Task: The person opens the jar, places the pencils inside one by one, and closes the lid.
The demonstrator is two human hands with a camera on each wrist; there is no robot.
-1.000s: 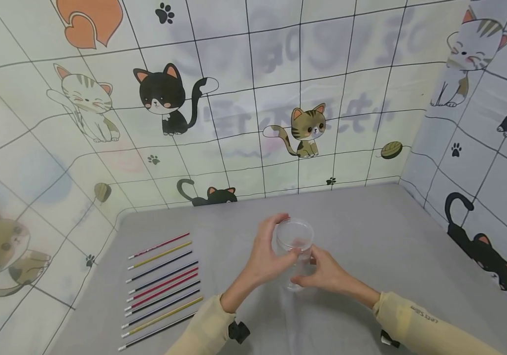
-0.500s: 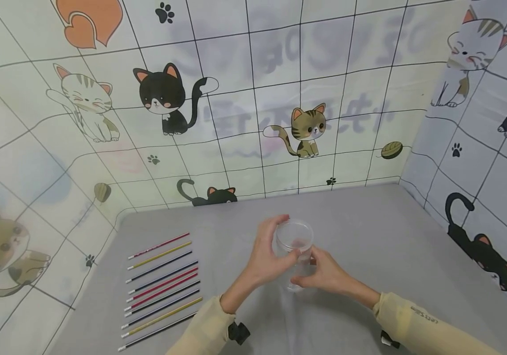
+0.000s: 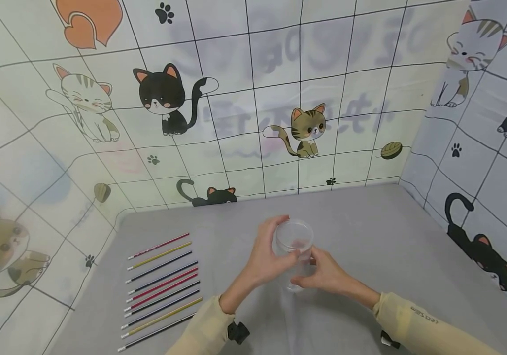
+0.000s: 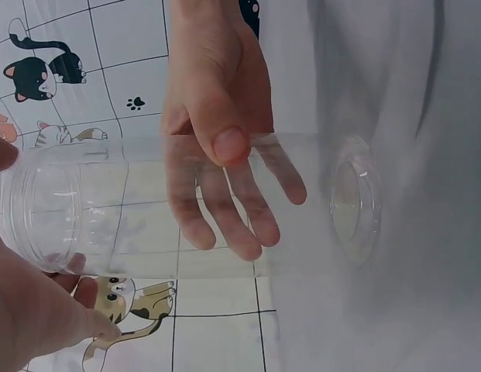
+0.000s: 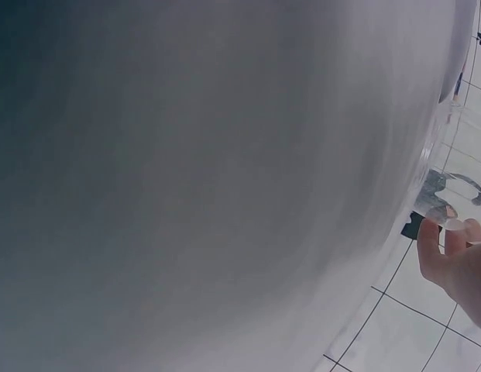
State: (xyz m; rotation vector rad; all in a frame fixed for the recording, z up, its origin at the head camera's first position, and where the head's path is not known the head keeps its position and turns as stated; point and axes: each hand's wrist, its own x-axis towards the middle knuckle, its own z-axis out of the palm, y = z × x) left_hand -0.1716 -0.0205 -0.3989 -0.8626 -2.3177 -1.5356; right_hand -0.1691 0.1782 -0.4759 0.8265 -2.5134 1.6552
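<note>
Clear jar point(image 3: 293, 238) upright, left hand point(image 3: 267, 252) gripping it near the rim, right hand point(image 3: 329, 274) holding it lower; pencils point(image 3: 162, 291) lying in a row on the table point(image 3: 368, 227)

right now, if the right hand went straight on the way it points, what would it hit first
The clear jar, which the right hand grips. Past it, in the head view, comes the left hand, but that one holds the jar nearer its top, so I can't tell whether the two would touch.

Clr. jar point(image 4: 124, 205): 1
Pencils point(image 3: 162, 277), jar's 9 o'clk: 10
Red pencils point(image 3: 162, 284): 3
Yel. pencils point(image 3: 159, 255): 2
Dk. pencils point(image 3: 162, 298): 5
L hand point(image 3: 265, 255) + R hand point(image 3: 327, 272): 2
</note>
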